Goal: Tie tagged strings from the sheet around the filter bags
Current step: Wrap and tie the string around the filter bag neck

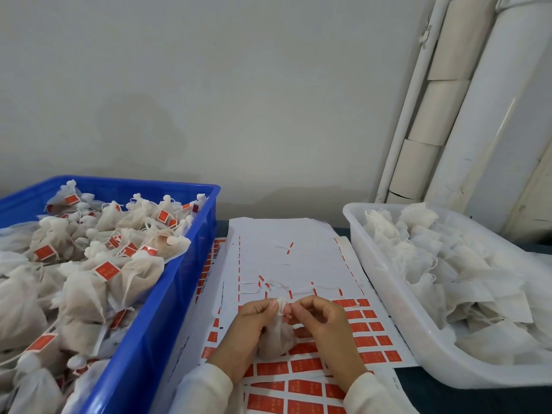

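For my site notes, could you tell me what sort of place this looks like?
Probably a small hand-packing workbench: a blue crate heaped with tied, tagged filter bags, a white tub of untied bags, and a sheet of red tags under both hands.

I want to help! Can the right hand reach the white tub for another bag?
Probably yes. The white tub sits beside the right hand with nothing between, but that hand is busy pinching string on the filter bag.

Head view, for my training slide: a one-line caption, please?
Both hands tie a string around a white mesh filter bag above the sheet of red tags.
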A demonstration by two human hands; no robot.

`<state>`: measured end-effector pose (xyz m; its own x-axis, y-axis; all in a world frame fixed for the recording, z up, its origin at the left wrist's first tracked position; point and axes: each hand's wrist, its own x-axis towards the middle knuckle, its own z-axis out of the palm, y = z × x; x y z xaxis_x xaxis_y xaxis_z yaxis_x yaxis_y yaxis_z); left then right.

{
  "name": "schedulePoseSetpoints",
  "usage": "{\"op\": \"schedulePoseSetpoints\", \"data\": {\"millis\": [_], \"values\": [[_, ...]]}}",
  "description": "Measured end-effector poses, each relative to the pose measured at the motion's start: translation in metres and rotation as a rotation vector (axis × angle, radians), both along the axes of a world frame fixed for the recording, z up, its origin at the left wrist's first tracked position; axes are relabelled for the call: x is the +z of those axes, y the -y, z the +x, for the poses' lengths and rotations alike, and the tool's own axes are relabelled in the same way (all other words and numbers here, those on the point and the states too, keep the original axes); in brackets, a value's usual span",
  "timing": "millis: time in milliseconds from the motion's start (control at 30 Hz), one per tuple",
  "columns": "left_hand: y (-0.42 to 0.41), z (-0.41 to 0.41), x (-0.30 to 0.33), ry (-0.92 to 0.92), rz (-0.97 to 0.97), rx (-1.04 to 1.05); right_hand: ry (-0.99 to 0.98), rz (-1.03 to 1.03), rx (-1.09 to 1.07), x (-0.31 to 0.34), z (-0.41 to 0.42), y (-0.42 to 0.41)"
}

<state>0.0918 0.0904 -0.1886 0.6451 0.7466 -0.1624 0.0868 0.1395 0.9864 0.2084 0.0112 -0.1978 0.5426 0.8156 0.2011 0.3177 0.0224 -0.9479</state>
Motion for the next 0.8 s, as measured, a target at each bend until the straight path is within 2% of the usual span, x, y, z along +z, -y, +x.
{"op": "schedulePoseSetpoints", "data": {"millis": [233,400,533,800], "values": [[-0.0005,-0.0011,-0.0002,0.01,-0.005,-0.009,-0.282,-0.024,0.1,0.0036,0.0017,0.0008],[-0.0018,0.0007,0.001,-0.134,0.125,-0.014,-0.128,-0.028,0.108,0.0056,0.004,0.0033],[-0.0016,0.0006,0.0037,-0.173,0.181,-0.029,0.032,-0.059,0.112,0.0031,0.001,0.0012],[-0.0007,-0.0041,0.0011,-0.019,-0.04,-0.023,0.085,-0.097,0.062,0.0018,0.0003,0.0]]}}
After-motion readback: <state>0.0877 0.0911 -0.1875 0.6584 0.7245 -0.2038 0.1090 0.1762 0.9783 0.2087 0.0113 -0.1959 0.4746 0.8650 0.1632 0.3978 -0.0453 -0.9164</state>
